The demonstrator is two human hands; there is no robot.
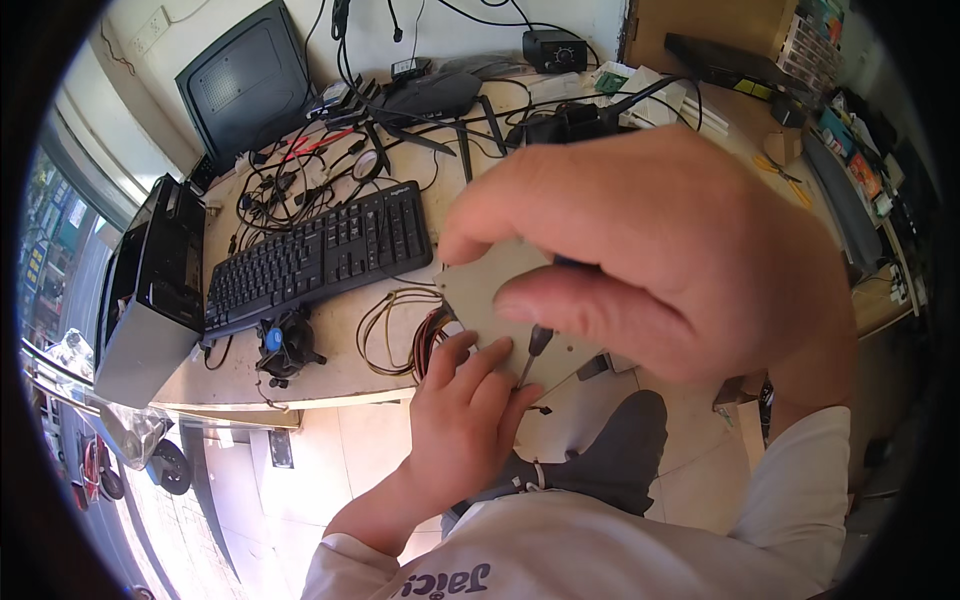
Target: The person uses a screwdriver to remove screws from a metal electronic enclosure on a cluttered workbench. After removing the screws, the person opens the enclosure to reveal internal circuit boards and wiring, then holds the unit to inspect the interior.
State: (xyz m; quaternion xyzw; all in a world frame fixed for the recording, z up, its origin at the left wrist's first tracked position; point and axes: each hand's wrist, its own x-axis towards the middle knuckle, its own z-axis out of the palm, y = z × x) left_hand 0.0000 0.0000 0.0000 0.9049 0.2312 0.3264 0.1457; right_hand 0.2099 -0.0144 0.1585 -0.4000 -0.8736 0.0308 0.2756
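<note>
Left hand: the left hand (pixel 462 420) presses up against the lower edge of the flat grey metal panel (pixel 478 290), fingers spread over its face and none curled behind that can be seen. Judged purpose: to steady the panel against tool pressure.
Right hand: the right hand (pixel 660 250) sits above and slightly right of the left hand, very near the camera. Thumb and forefinger are pinched together on the black handle of a screwdriver (pixel 534 350).
Screwdriver: the shaft runs down from the right hand's thumb, and the tip meets the panel just beside the left hand's fingertips. The upright hold suits driving a screw; the screw itself is too small to tell.
Panel position: held off the desk edge, between both hands, over the person's lap. This leaves both faces within reach.
Wire bundle: a loop of red, yellow and black wires (pixel 400 335) lies on the desk (pixel 340 375) just left of the left hand's fingers.
Cooling fan: a small black fan (pixel 286 345) rests further left, near the desk edge.
Keyboard: a black keyboard (pixel 318 258) lies beyond the left hand, up and to the left.
Background: tangled cables (pixel 300 175) and a black computer case (pixel 150 290) are well apart from both hands.
</note>
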